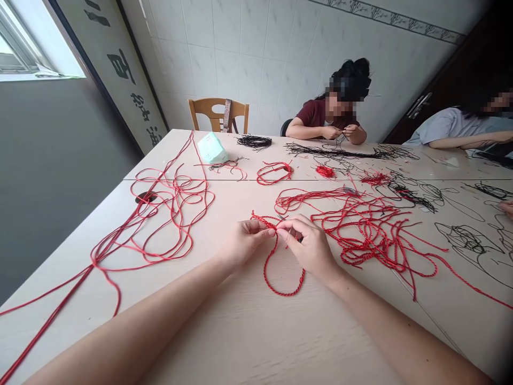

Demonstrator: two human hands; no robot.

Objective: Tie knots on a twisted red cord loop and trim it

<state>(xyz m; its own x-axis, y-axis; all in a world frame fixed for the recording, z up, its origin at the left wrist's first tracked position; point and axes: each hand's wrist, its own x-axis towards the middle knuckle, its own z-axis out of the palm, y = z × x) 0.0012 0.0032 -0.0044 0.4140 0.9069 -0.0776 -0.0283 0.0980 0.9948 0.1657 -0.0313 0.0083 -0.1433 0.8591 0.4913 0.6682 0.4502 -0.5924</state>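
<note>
Pale table (248,331) seen across most of the view, crossed by a seam parallel to its far edge. Beyond that edge, right of its middle, a seated co-worker (310,115) in a dark red top is observed, dark strands held in both hands. A wooden chair (199,110) is placed by the far-left corner. Along the left edge, smooth red cords (95,261) are spread in loose loops. Toward the right edge, twisted red cords (366,239) are heaped in a tangle. Midway between these two spreads, the left hand (248,240) and right hand (312,246) are held close together. A red cord loop (282,294) is pinched at its top between thumb and forefinger of each, fingertips closed and nearly meeting; its lower part is hung toward the near edge. A mint-green box (212,148) is set near the far-left corner; a black coil (254,141) is laid to its right by the far edge. Smallest noted: a red bundle (325,171), just beyond the seam.
</note>
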